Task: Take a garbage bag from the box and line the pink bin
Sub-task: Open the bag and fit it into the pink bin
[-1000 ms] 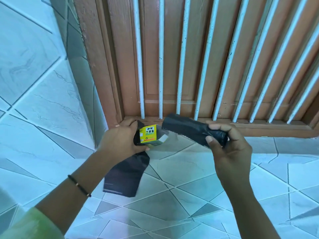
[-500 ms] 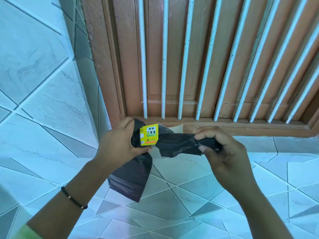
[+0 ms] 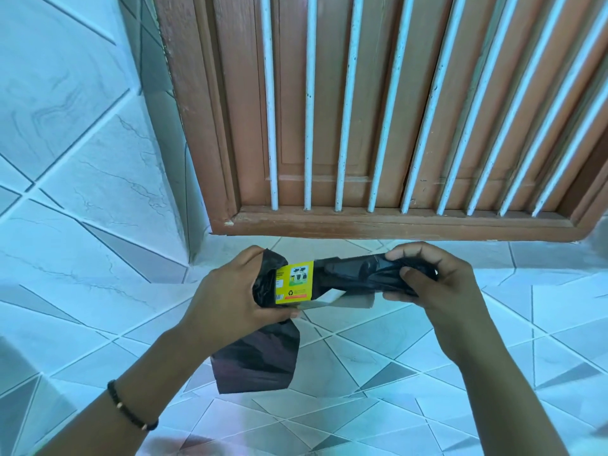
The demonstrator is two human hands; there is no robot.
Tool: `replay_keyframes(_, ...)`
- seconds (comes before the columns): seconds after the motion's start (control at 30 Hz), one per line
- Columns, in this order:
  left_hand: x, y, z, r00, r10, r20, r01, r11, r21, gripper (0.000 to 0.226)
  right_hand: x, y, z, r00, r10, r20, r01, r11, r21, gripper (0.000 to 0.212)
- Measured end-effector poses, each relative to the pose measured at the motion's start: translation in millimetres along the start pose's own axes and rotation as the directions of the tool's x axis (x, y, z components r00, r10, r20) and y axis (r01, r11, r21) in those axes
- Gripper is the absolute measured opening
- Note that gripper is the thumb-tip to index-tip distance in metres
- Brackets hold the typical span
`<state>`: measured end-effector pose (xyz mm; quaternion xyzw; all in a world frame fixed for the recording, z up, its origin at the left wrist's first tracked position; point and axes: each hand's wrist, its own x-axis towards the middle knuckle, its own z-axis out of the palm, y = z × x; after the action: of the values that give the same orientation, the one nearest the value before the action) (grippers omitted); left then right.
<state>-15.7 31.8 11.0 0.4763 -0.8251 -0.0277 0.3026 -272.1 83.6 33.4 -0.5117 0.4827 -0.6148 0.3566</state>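
Tiled floor (image 3: 378, 350); box (image 3: 293, 282) L hand (image 3: 227, 291), bag roll (image 3: 355, 273) R hand (image 3: 437, 281).

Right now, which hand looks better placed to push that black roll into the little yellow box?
The right hand, probably. It grips the black plastic roll of garbage bags at the small yellow cardboard box, while the left hand holds that box and a loose black bag.

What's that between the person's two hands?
In the head view, the left hand grips a small yellow box, and a black roll of garbage bags bridges from its open end to the right hand. No bare gap.
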Motion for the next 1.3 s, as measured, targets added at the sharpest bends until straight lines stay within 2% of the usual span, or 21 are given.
replay_keyframes(0.13, -8.1, 1.7, 1.6, 0.999, 0.007, 0.037, -0.008, 1.000, 0.022, 0.067, -6.5, 3.7, -2.0, 0.999, -0.009, 0.038, 0.013, 0.994, -0.107, 0.036)
replay_keyframes(0.37, -13.7, 3.8, 5.1, 0.997, -0.031, 0.073, 0.031, 1.000, -0.003, 0.065, -8.2, 2.3, 6.8, 0.989, -0.050, 0.139, 0.086, 0.958, -0.273, 0.042)
replay_keyframes(0.53, -11.5, 7.9, 6.9, 0.997, -0.069, 0.042, 0.071, 0.997, -0.035, 0.065, -10.2, 4.9, 24.6, 0.954, -0.219, 0.206, 0.288, 0.858, -0.425, 0.039)
replay_keyframes(0.63, -9.7, 13.1, 9.5, 0.996, -0.090, 0.024, 0.092, 0.994, -0.061, 0.064, -11.9, 8.5, 34.7, 0.933, -0.208, 0.292, 0.330, 0.818, -0.471, 0.039)
replay_keyframes(0.7, -9.6, 14.0, 9.8, 0.994, -0.106, -0.003, 0.105, 0.992, -0.070, 0.064, -11.0, 12.7, 34.8, 0.951, -0.163, 0.263, 0.269, 0.857, -0.440, 0.044)
replay_keyframes(0.77, -10.2, 12.7, 9.4, 0.991, -0.128, -0.034, 0.125, 0.990, -0.065, 0.064, -10.2, 15.0, 32.4, 0.990, -0.105, 0.093, 0.125, 0.961, -0.248, 0.043)
replay_keyframes(0.83, -9.8, 12.2, 10.1, 0.989, -0.138, -0.052, 0.134, 0.989, -0.067, 0.065, -8.9, 17.9, 32.5, 0.995, -0.065, -0.069, 0.060, 0.995, -0.074, 0.035)
replay_keyframes(0.87, -9.3, 13.1, 11.3, 0.989, -0.135, -0.053, 0.131, 0.989, -0.069, 0.064, -8.6, 21.2, 34.0, 0.993, -0.060, -0.101, 0.056, 0.998, -0.041, 0.030)
replay_keyframes(0.93, -7.4, 16.8, 13.1, 0.992, -0.115, -0.058, 0.112, 0.992, -0.062, 0.063, -9.4, 29.0, 39.1, 0.994, -0.084, -0.064, 0.077, 0.992, -0.097, 0.027)
replay_keyframes(1.1, -3.2, 18.9, 12.0, 0.994, -0.090, -0.060, 0.094, 0.994, 0.059, 0.062, -10.1, 36.3, 36.0, 0.980, -0.100, 0.174, 0.155, 0.929, -0.337, 0.050)
replay_keyframes(1.2, -1.4, 19.0, 11.6, 0.996, -0.071, -0.052, 0.079, 0.985, 0.154, 0.062, -11.4, 32.8, 32.0, 0.968, -0.050, 0.248, 0.118, 0.955, -0.270, 0.059)
replay_keyframes(1.3, 0.2, 20.2, 12.1, 0.996, -0.056, -0.063, 0.066, 0.981, 0.180, 0.063, -13.0, 28.2, 35.4, 0.964, -0.048, 0.260, 0.112, 0.965, -0.237, 0.046)
